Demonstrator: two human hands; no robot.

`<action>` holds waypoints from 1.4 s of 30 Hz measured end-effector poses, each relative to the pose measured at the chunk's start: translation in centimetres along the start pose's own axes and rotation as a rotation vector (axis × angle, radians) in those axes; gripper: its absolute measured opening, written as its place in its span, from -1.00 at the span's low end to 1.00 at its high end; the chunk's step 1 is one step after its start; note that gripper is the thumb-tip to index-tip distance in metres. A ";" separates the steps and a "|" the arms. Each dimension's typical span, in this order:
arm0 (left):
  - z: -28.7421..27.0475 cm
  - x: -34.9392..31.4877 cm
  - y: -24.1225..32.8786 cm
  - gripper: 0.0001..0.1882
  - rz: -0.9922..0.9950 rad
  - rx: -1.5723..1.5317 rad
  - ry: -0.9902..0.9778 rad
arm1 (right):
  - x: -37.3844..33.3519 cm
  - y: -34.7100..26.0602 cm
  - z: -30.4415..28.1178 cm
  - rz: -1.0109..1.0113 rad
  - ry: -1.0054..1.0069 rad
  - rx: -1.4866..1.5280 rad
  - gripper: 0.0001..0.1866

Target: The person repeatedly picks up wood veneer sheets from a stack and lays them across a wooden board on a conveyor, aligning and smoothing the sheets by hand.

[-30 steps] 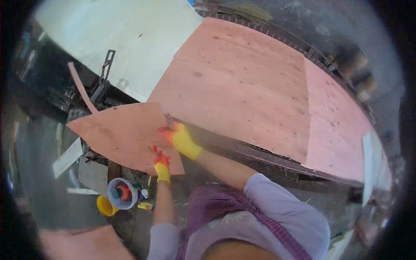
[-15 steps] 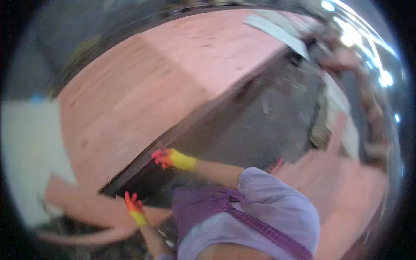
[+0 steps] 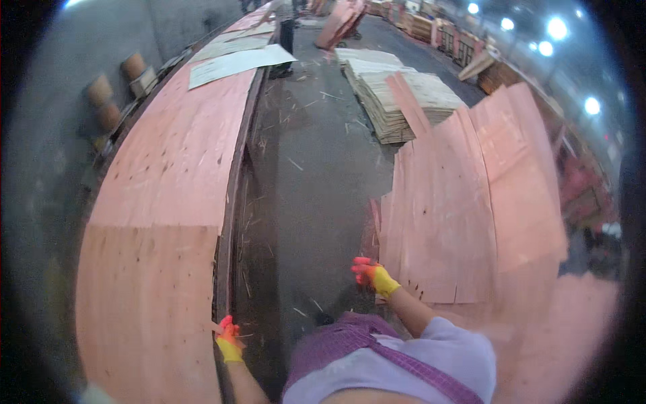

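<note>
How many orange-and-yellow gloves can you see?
2: one on the left hand, beside the long row of sheets; one on the right hand, near the pink sheet pile. The far person's hands are too small to tell, so some may be hidden.

At your 10 o'clock lay the sheet row (image 3: 151, 269); at 2, loose sheets (image 3: 437, 222); behind these, at 1, a stack (image 3: 377, 94).

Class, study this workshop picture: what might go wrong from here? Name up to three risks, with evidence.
Wood slivers litter the floor, so someone might slip. The pink veneer sheets beside the right hand have ragged edges; careless handling could tear them. A pale sheet juts past the long row of pink veneer beneath it, so a passer-by may snag it.
</note>
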State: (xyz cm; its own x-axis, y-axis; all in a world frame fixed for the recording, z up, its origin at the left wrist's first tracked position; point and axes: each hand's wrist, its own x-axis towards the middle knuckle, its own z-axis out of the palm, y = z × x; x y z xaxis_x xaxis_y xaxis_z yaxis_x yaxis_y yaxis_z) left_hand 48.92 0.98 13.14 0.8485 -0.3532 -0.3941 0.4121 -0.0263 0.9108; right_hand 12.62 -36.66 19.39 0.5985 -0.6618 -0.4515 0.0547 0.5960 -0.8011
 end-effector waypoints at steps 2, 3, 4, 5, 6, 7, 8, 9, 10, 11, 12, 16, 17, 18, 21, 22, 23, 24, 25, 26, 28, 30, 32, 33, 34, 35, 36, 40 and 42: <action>3.1 1.9 2.8 -0.61 -0.035 0.005 -0.022 | -2.8 0.0 -0.9 -0.060 0.039 0.084 -0.62; 4.3 2.5 3.7 -0.56 -0.076 -0.006 -0.017 | -4.0 0.3 -1.2 -0.062 0.144 0.130 -0.63; 5.0 3.3 3.8 -0.50 -0.109 -0.048 -0.065 | -5.1 0.6 -1.3 -0.058 0.244 0.173 -0.63; 5.5 3.8 4.0 -0.50 -0.104 -0.034 -0.079 | -6.0 1.1 -1.2 -0.066 0.253 0.190 -0.63; 6.6 4.1 4.2 -0.49 -0.143 -0.050 -0.107 | -7.0 1.3 -1.3 -0.058 0.289 0.196 -0.63; 7.5 4.3 4.4 -0.49 -0.182 -0.068 -0.131 | -7.9 1.4 -1.4 -0.047 0.322 0.199 -0.62; 8.2 4.9 4.1 -0.50 -0.246 -0.089 -0.142 | -8.6 1.6 -1.1 -0.043 0.361 0.227 -0.62; 9.2 4.9 4.3 -0.50 -0.246 -0.080 -0.152 | -9.2 1.6 -1.2 -0.048 0.369 0.237 -0.62; 10.5 4.6 4.4 -0.51 -0.301 -0.076 -0.165 | -9.8 1.6 -1.4 -0.068 0.378 0.262 -0.62; 11.8 4.0 4.3 -0.52 -0.356 -0.069 -0.177 | -10.3 1.7 -2.0 -0.087 0.387 0.289 -0.61; 13.2 3.9 4.1 -0.55 -0.378 -0.045 -0.187 | -10.6 1.7 -2.8 -0.091 0.401 0.304 -0.61; 18.1 4.5 2.4 -0.60 -0.404 -0.003 -0.266 | -9.9 2.1 -8.9 -0.254 0.418 0.241 -0.61; 19.0 3.8 2.4 -0.60 -0.435 0.043 -0.295 | -10.0 1.4 -10.2 -0.265 0.420 0.229 -0.62; 20.0 2.9 2.8 -0.63 -0.384 -0.002 -0.288 | -10.0 0.0 -11.5 -0.277 0.421 0.216 -0.63; 22.4 3.3 1.8 -0.68 -0.381 -0.122 -0.299 | -9.9 -4.6 -16.1 -0.380 0.565 0.169 -0.69; 24.1 2.2 1.9 -0.68 -0.354 -0.088 -0.294 | -10.7 -6.3 -18.3 -0.426 0.616 0.138 -0.71; 25.6 1.6 2.1 -0.67 -0.372 -0.047 -0.318 | -11.7 -7.2 -21.1 -0.490 0.657 0.100 -0.71; 26.7 1.5 1.6 -0.65 -0.372 -0.046 -0.344 | -12.2 -8.2 -23.9 -0.555 0.690 0.060 -0.70; 27.7 1.5 1.1 -0.63 -0.374 -0.046 -0.369 | -13.3 -9.2 -27.7 -0.563 0.757 -0.019 -0.70; 29.0 1.3 0.8 -0.63 -0.384 -0.023 -0.382 | -14.4 -10.1 -31.2 -0.567 0.816 -0.099 -0.69; 30.4 0.6 0.4 -0.60 -0.356 0.032 -0.363 | -16.4 -16.2 -31.6 -0.633 0.884 -0.172 -0.71; 34.2 -0.5 0.0 -0.59 -0.387 0.065 -0.364 | -18.1 -18.8 -38.0 -0.500 1.136 -0.381 -0.55; 36.5 -0.7 -0.7 -0.58 -0.402 0.083 -0.320 | -18.3 -21.9 -39.4 -0.424 1.204 -0.708 -0.48; 37.5 -0.4 -1.6 -0.56 -0.396 0.099 -0.403 | -18.3 -23.6 -39.3 -0.356 1.283 -1.038 -0.41; 38.8 -0.4 -1.6 -0.55 -0.391 0.120 -0.491 | -17.8 -24.6 -39.2 -0.359 1.254 -1.043 -0.41; 39.7 -0.5 -1.5 -0.55 -0.387 0.115 -0.462 | -17.1 -25.1 -39.0 -0.165 1.256 -1.167 -0.38; 41.5 -1.0 -1.4 -0.53 -0.429 0.182 -0.461 | -16.5 -25.6 -39.1 0.036 1.261 -1.288 -0.35; 46.6 -1.9 -0.7 -0.50 -0.475 0.295 -0.541 | -13.0 -24.8 -42.3 0.196 1.078 -1.415 -0.31; 47.9 -1.2 -0.7 -0.49 -0.470 0.316 -0.558 | -10.8 -24.1 -43.6 0.118 0.997 -1.263 -0.39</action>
State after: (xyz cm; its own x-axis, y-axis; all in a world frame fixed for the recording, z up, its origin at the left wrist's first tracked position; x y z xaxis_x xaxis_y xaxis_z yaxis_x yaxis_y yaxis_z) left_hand 31.73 -43.39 18.85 0.2830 -0.6536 -0.7019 0.5006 -0.5236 0.6894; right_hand -29.97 -63.67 26.41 -0.2075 -0.9596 -0.1899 -0.9134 0.2596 -0.3136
